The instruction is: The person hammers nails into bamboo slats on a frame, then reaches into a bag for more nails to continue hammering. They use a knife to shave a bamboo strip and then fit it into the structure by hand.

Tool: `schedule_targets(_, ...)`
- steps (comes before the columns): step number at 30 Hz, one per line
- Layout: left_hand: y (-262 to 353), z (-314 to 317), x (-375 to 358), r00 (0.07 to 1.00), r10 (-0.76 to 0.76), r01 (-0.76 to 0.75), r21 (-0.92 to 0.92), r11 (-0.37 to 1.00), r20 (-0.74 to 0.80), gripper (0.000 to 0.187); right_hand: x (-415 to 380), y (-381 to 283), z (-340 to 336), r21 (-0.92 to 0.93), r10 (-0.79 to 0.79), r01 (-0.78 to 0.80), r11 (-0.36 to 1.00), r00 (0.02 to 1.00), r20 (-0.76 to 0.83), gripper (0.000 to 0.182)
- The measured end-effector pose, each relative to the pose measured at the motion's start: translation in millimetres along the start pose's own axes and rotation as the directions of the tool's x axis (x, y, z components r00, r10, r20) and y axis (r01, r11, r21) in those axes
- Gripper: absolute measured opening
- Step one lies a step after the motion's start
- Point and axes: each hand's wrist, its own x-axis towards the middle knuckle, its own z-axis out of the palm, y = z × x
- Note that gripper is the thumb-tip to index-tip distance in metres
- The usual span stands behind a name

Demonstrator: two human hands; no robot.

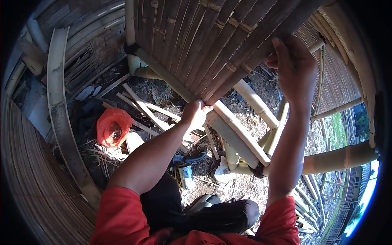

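Note:
Dark split-bamboo slats lie side by side across a frame of bamboo poles, forming a platform. My left hand is closed at the near end of the outermost bamboo slat, its thumb resting on the slat's tip by the front pole. Farther along, at the upper right, my right hand is closed about the same slat's edge, thumb on this side; some of its fingers are hidden. Right of that slat, part of the frame is uncovered and the ground shows through. Black lashing binds the frame's near corner.
An orange plastic bag sits on the littered ground at left, near loose bamboo strips. Below my left arm stands a blue-and-white can. A long split bamboo leans at left. A thick bamboo pole extends right.

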Motion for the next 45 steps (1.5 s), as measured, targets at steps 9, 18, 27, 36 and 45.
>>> schedule_targets(9, 11.3, 2.3, -15.4, 0.996, -0.035, 0.039, 0.047, 0.998, -0.079, 0.033, 0.2, -7.3, -6.5, 0.003, 0.041, -0.041, 0.999, 0.997, 0.068, 0.019)
schedule_targets(18, 86.0, -30.8, -51.1, 0.986, 0.106, -0.156, 0.52, 0.84, 0.125, 0.064, -29.1, -37.5, -12.2, -0.002, -0.184, 0.186, 0.983, 0.975, 0.125, 0.014)
schedule_targets(27, 144.5, -27.0, -98.8, 0.879, 0.435, -0.289, -0.507, 0.812, 0.196, 0.025, -92.8, -66.7, 13.7, -0.25, -0.535, 0.503, 0.827, 0.842, -0.075, 0.016)
schedule_targets(36, 130.7, 7.1, -117.1, 0.873, 0.259, 0.292, -0.868, 0.403, 0.413, 0.037, -179.2, -21.8, -11.9, 0.4, 0.265, -0.22, 0.89, 0.963, -0.058, 0.034)
schedule_targets(45, 47.5, 11.1, -84.7, 0.756, -0.117, -0.054, 0.24, 0.969, 0.644, 0.024, -51.4, -34.7, -45.5, 0.02, 0.054, -0.051, 0.998, 0.979, -0.196, 0.027)
